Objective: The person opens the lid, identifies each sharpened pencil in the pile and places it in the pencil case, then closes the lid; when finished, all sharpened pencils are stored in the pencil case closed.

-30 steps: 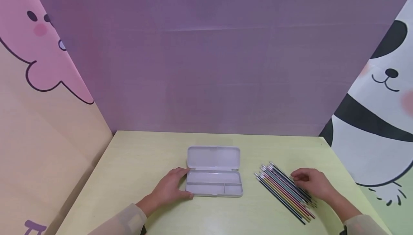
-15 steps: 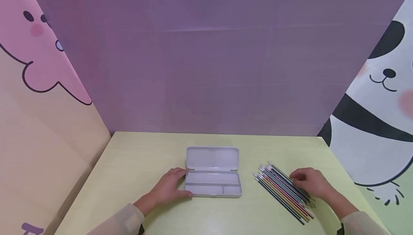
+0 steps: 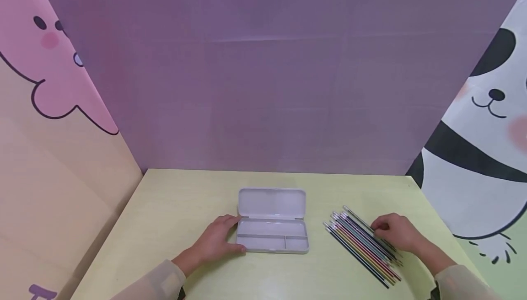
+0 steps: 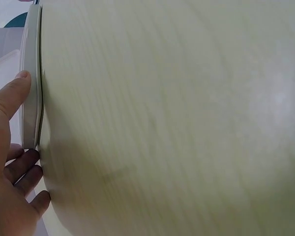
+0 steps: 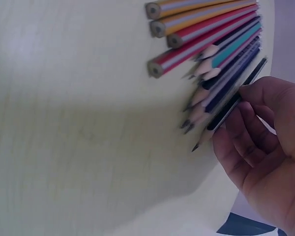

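Pencils (image 3: 361, 245) are laid side by side on the table (image 3: 197, 195), between three and four o'clock of the opened case (image 3: 267, 227); one dark pencil (image 5: 225, 113), on their two o'clock side, is pinched between thumb and fingers by the right hand (image 3: 397, 233); the case is gripped at nine o'clock by the left hand (image 3: 216, 240); its lid (image 3: 271, 203) is turned back toward twelve.

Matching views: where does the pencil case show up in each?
Head: pencil case below centre, lid open, left hand at its left end.
Left wrist: upper left edge; its wall seen side-on, thumb on it.
Right wrist: not in it.
Shared landmark: the pale tabletop, visible in all three.
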Demonstrator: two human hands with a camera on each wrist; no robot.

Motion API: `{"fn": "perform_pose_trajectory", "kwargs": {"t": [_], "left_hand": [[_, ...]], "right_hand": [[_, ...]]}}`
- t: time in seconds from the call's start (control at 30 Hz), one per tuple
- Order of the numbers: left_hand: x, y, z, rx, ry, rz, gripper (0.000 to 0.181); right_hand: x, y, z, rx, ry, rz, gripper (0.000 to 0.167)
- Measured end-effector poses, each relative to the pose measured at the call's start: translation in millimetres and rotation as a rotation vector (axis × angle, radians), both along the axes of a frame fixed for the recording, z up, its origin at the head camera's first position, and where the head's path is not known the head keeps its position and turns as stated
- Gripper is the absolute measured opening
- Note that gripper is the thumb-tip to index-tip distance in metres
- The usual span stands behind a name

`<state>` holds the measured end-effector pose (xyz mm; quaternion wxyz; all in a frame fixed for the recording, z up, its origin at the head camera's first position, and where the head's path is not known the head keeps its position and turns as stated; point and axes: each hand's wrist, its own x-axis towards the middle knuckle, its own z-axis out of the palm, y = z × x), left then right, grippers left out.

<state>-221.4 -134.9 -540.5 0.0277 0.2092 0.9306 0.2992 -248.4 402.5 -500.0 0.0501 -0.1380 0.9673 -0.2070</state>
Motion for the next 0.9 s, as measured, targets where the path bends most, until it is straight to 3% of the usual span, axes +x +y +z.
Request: {"fn": "perform_pose_trajectory", "kwargs": {"t": [0.13,0.3,0.47,0.9], "left_hand": [[1.3,0.6,1.8,0.005,-0.007,0.007,0.092],[1.1,1.3,2.0,-0.004,-0.022,0.020,0.092],[-0.4,1.4,-1.2,-0.010,-0.022,0.019,0.092],[-0.1,1.1,-4.0,0.024,-0.017,0.030,0.091]], "right_hand": [[1.0,-2,8.7,-0.051,0.001,0.047,0.012],[-0.9,-14,27.4,-0.238,-0.114,0.074,0.023],[-8.9,-38,42.3,-0.335,-0.174,0.110,0.026],[-30.6,-161,53.6,-0.420,-0.262,0.287,0.022]]}}
